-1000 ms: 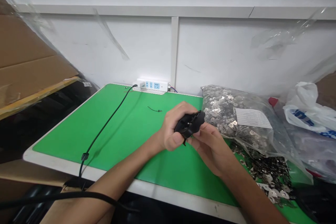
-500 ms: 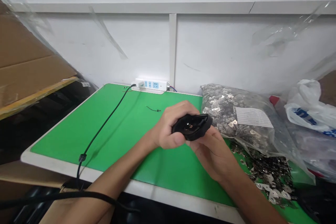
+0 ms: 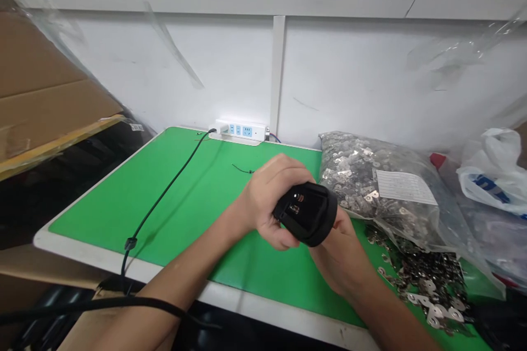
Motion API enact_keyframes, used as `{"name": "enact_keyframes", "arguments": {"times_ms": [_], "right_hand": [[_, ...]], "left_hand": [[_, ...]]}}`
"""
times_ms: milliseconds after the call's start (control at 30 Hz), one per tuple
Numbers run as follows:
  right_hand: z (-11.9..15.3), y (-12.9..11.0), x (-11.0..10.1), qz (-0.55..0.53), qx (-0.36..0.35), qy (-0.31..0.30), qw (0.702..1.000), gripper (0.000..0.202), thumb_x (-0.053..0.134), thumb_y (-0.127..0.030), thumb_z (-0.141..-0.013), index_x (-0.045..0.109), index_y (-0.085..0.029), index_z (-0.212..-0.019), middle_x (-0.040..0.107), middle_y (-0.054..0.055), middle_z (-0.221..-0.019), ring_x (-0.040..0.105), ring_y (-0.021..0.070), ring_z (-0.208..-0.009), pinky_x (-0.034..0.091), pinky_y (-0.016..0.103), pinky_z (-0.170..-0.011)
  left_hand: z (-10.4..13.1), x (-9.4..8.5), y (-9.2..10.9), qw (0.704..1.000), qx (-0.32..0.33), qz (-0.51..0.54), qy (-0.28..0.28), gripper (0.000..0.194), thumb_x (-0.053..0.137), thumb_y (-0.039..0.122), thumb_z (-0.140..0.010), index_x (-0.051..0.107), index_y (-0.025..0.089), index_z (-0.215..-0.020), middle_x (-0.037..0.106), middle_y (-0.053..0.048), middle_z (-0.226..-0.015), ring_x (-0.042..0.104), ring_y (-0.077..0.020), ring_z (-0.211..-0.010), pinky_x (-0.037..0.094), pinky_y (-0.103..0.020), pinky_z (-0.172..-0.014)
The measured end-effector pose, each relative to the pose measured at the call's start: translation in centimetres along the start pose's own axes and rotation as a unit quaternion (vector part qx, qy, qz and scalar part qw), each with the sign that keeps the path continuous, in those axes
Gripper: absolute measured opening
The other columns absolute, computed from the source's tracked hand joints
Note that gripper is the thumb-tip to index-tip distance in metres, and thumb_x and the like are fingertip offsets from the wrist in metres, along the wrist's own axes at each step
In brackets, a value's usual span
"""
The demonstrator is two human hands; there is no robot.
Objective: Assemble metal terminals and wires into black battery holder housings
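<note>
A black plastic housing (image 3: 307, 214) is held up over the green table, its hollow end facing me. Small metal contacts show inside the hollow, and a thick dark rim runs round its right side. My left hand (image 3: 275, 197) is closed round the left side, fingers over the top and thumb below. On the lower right, my right hand (image 3: 340, 247) is against the underside with its fingers curled; the housing hides most of them.
A clear bag of metal plates (image 3: 349, 164) stands at right, with loose metal plates (image 3: 428, 279) spilled before it. A black cable (image 3: 164, 189) runs from the white power strip (image 3: 242, 130) over the green table (image 3: 123, 192). Cardboard (image 3: 53, 82) is at left, a white plastic bag (image 3: 489, 164) far right.
The housing has been tilted, so its hollow end now faces me more fully. Both hands have turned with it, and the view has shifted slightly.
</note>
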State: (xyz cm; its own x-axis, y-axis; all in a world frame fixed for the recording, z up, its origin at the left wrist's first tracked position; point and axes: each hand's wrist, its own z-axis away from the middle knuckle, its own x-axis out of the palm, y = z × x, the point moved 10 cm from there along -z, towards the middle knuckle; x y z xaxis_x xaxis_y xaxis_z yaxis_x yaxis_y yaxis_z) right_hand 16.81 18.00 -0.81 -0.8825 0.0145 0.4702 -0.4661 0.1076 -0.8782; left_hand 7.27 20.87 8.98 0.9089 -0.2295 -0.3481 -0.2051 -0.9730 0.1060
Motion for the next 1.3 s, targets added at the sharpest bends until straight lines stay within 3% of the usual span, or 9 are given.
{"name": "enact_keyframes", "arguments": {"times_ms": [133, 233, 400, 567, 733, 1000, 1300], "right_hand": [[0.0, 0.8, 1.0, -0.043, 0.05, -0.042, 0.997, 0.023, 0.093, -0.039, -0.076, 0.081, -0.032, -0.094, 0.066, 0.003, -0.125, 0.061, 0.0254, -0.117, 0.054, 0.04, -0.103], [0.1, 1.3, 0.6, -0.034, 0.065, -0.035, 0.997, 0.028, 0.094, -0.038, -0.073, 0.081, -0.033, -0.098, 0.068, 0.003, -0.116, 0.062, 0.0246, -0.106, 0.056, 0.039, -0.096], [-0.1, 1.5, -0.7, -0.001, 0.053, -0.016, 0.998, 0.033, 0.095, -0.038, -0.074, 0.08, -0.033, -0.103, 0.068, 0.004, -0.12, 0.062, 0.0237, -0.102, 0.057, 0.037, -0.089], [-0.4, 0.8, -0.4, -0.003, 0.021, -0.031, 0.999, 0.024, 0.093, -0.034, -0.077, 0.08, -0.031, -0.096, 0.068, 0.003, -0.114, 0.06, 0.0194, -0.093, 0.056, 0.033, -0.082], [-0.4, 0.8, -0.1, -0.015, 0.032, -0.028, 0.999, 0.03, 0.094, -0.038, -0.075, 0.079, -0.03, -0.1, 0.069, 0.003, -0.106, 0.062, 0.0207, -0.096, 0.056, 0.032, -0.083], [0.1, 1.0, -0.3, 0.004, 0.046, -0.033, 0.998, 0.027, 0.093, -0.045, -0.076, 0.08, -0.032, -0.096, 0.067, 0.004, -0.105, 0.062, 0.0231, -0.094, 0.057, 0.036, -0.086], [0.1, 0.8, 0.5, -0.032, 0.048, -0.026, 0.998, 0.03, 0.096, -0.037, -0.072, 0.082, -0.033, -0.098, 0.065, 0.002, -0.106, 0.061, 0.0202, -0.093, 0.058, 0.032, -0.083]], "left_hand": [[0.2, 0.2, 0.1, 0.999, 0.011, 0.033, -0.001, 0.081, 0.044, 0.092, -0.088, 0.065, 0.018, -0.115, 0.073, -0.011, -0.091, 0.072, -0.0244, -0.083, 0.063, -0.039, -0.077], [0.3, 0.3, 0.2, 0.999, -0.007, 0.038, 0.001, 0.077, 0.044, 0.089, -0.09, 0.065, 0.019, -0.113, 0.074, -0.011, -0.09, 0.072, -0.0255, -0.083, 0.063, -0.041, -0.078], [0.4, 0.3, 0.0, 0.998, -0.033, 0.052, 0.017, 0.081, 0.039, 0.093, -0.09, 0.065, 0.019, -0.109, 0.074, -0.012, -0.09, 0.073, -0.026, -0.085, 0.063, -0.042, -0.079], [0.6, -0.1, -0.9, 0.997, -0.036, 0.061, 0.028, 0.095, 0.034, 0.103, -0.079, 0.067, 0.019, -0.107, 0.071, -0.01, -0.085, 0.072, -0.0252, -0.082, 0.064, -0.043, -0.079], [1.0, 0.1, -1.1, 0.998, -0.012, 0.062, 0.016, 0.1, 0.038, 0.106, -0.073, 0.068, 0.018, -0.11, 0.07, -0.01, -0.083, 0.071, -0.0263, -0.083, 0.063, -0.044, -0.079], [1.2, 0.4, -0.5, 0.998, -0.026, 0.051, 0.021, 0.089, 0.039, 0.098, -0.084, 0.065, 0.019, -0.116, 0.071, -0.011, -0.091, 0.071, -0.0268, -0.088, 0.062, -0.044, -0.084], [1.1, 0.6, 0.1, 1.0, -0.01, 0.021, 0.005, 0.084, 0.044, 0.094, -0.087, 0.062, 0.019, -0.12, 0.073, -0.012, -0.095, 0.072, -0.0265, -0.088, 0.061, -0.042, -0.083]]}}
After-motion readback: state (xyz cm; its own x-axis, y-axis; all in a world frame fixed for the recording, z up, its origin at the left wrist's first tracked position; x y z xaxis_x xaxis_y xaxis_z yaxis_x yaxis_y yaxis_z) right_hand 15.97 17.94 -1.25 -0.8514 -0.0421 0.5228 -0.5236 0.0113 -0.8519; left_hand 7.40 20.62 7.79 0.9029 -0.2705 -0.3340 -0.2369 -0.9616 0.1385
